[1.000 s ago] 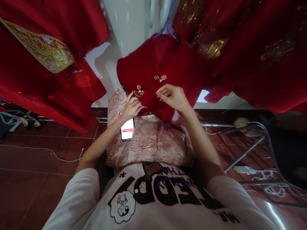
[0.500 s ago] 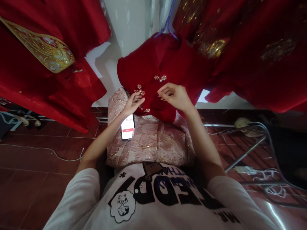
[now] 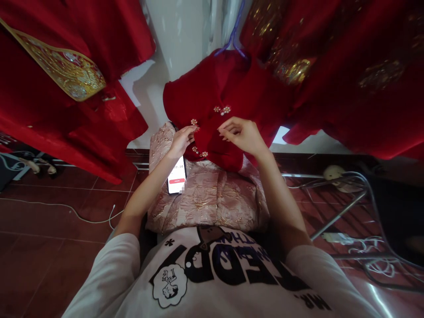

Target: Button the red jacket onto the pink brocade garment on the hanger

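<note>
A dark red garment [image 3: 202, 97] with beaded flower-shaped buttons [image 3: 226, 109] lies over my lap, its upper end on a purple hanger [image 3: 236, 42]. My left hand [image 3: 181, 140] is closed at the garment's left side, fingertips pinched on a beaded flower button [image 3: 196, 129] that they partly cover. Lower down, another flower button [image 3: 203, 154] rests on the cloth. Over the garment's middle, my right hand [image 3: 241, 134] is held in a pinch, thumb against fingers. Whatever is between those fingertips, if anything, is too small to make out.
Pink brocade cloth [image 3: 205, 194] covers my lap, with a lit phone [image 3: 176, 176] on its left part. Red embroidered garments hang at left [image 3: 76, 75] and right [image 3: 347, 88]. A metal-framed chair [image 3: 367, 185] and white cables [image 3: 380, 265] are at the right.
My left hand has turned, and its fingers have drawn together onto the flower button. The right hand stays pinched in nearly the same place.
</note>
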### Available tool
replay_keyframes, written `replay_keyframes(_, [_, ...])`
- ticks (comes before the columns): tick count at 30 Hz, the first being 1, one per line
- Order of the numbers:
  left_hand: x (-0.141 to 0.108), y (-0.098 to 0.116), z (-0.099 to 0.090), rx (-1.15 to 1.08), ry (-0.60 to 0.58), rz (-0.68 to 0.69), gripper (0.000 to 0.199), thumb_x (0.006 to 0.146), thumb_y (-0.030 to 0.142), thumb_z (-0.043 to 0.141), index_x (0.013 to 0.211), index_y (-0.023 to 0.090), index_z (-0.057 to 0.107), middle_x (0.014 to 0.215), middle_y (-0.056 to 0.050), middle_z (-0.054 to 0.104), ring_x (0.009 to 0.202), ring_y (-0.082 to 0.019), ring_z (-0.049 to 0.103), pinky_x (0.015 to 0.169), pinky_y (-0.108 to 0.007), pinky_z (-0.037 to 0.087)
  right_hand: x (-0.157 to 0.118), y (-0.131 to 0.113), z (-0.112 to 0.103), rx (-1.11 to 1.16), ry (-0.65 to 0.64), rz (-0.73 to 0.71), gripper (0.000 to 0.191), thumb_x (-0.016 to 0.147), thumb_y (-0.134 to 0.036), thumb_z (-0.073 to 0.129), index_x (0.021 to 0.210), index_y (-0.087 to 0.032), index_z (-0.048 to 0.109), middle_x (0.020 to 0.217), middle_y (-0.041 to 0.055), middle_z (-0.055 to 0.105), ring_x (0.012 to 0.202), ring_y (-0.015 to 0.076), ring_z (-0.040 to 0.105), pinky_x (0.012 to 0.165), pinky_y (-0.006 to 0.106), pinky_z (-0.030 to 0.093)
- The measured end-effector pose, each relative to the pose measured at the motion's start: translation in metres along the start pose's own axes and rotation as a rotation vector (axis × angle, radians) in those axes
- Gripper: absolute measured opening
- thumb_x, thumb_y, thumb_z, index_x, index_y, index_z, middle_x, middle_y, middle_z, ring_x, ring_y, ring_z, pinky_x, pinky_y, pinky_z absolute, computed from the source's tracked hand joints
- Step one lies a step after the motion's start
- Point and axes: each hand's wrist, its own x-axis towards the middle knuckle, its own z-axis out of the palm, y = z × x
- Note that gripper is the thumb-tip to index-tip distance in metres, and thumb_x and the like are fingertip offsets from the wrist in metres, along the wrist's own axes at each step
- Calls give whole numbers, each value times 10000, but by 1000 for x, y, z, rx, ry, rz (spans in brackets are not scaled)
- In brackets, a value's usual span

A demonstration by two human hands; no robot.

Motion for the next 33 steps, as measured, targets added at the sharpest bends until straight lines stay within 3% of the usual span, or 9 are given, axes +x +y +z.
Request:
replay_keyframes(7, [-8,5,12,83,139,104,255,910,85,676,688,195,617,754,17,671,684,-80,633,646,-164,526,0,1,-2,-18,-3,-2,413,834,-578,725,935,-179,688,860,70,752,725,172,731,681,323,612])
replay_keyframes(12, [-11,2,14,132,150,217,174,942,102,671,795,192,654,869,-18,707,737,-104,667,637,-197,549,0,0,-3,-15,2,-7,424,834,-600,730,931,-190,686,870,74,756,731,177,735,687,330,623])
replay_keyframes(14, [-7,2,16,194,161,330,116,940,127,711,858,188,656,910,-34,699,750,-115,660,643,-214,545,0,0,-4,-12,9,-5,429,828,-611,734,927,-196,685,857,69,758,726,177,737,681,328,626])
replay_keyframes(17, [1,7,22,332,201,559,190,875,124,809,875,199,634,898,-19,650,809,-126,639,739,-230,545,0,-1,-7,-9,28,-5,421,822,-608,740,921,-202,687,840,60,757,713,176,738,657,320,623])
replay_keyframes(19, [5,16,29,539,101,736,193,861,166,839,916,209,659,969,-36,647,948,-176,647,884,-294,555,0,-2,-9,-8,37,-9,405,825,-597,742,917,-206,687,842,57,755,710,175,739,649,318,623])
replay_keyframes(22, [8,31,42,933,-149,943,168,922,274,785,1052,219,692,1231,-98,635,1203,-296,584,1076,-464,489,0,-3,-11,-9,35,-13,390,831,-586,741,916,-209,684,845,54,751,706,174,739,662,323,631])
replay_keyframes(25, [10,44,57,1154,-255,991,222,944,271,724,1152,213,675,1416,-137,560,1327,-379,491,1157,-574,382,0,-3,-12,-8,41,-11,400,828,-593,740,915,-207,681,838,52,747,703,175,739,669,328,636])
replay_keyframes(29, [21,54,72,1151,-300,953,206,893,215,722,1094,197,679,1408,-162,545,1383,-437,410,1213,-638,236,-1,-5,-14,-13,46,-1,402,829,-591,743,917,-205,678,864,66,744,714,183,739,681,344,642])
replay_keyframes(33, [33,63,79,996,-361,878,120,813,163,757,885,195,666,1229,-168,586,1378,-457,384,1235,-645,158,-1,-7,-18,-23,47,24,406,833,-599,740,930,-211,672,885,72,739,743,192,737,706,360,649])
